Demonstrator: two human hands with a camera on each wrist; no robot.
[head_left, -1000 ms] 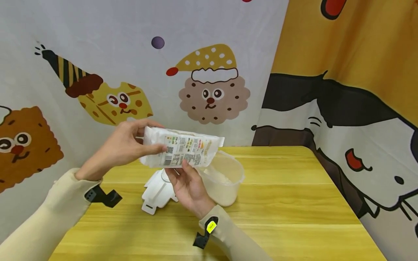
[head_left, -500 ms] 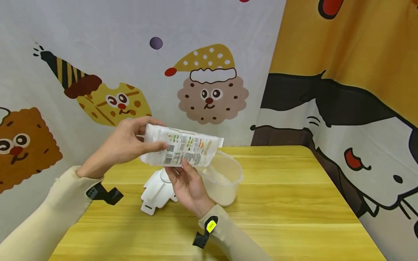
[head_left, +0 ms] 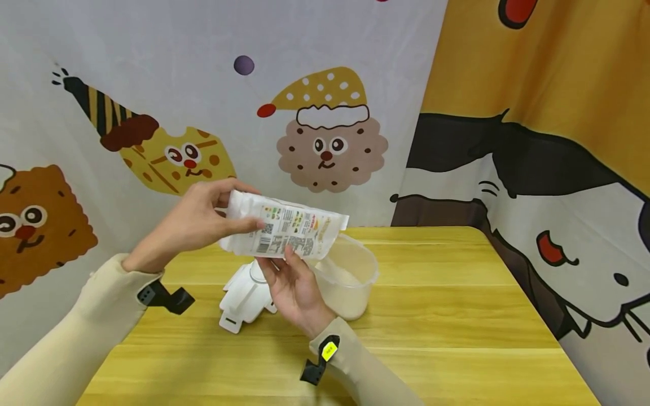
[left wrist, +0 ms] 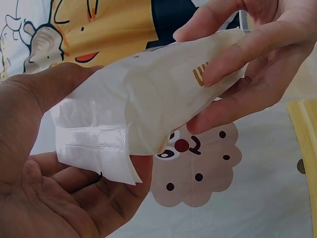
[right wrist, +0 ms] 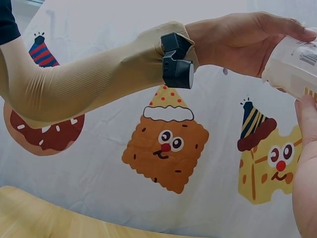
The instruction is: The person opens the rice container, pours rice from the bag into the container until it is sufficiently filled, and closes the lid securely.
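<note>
both hands carry the white packet (head_left: 282, 233) in the air over the desk (head_left: 447, 316). left hand (head_left: 195, 223) grips its sealed left end, thumb on the printed face; right hand (head_left: 291, 285) holds it from below near the middle. long axis roughly level, left to right, far end over the rim of the clear tub (head_left: 350, 276). white lid (head_left: 244, 299) lies left of the tub. open desk to the right.
</note>
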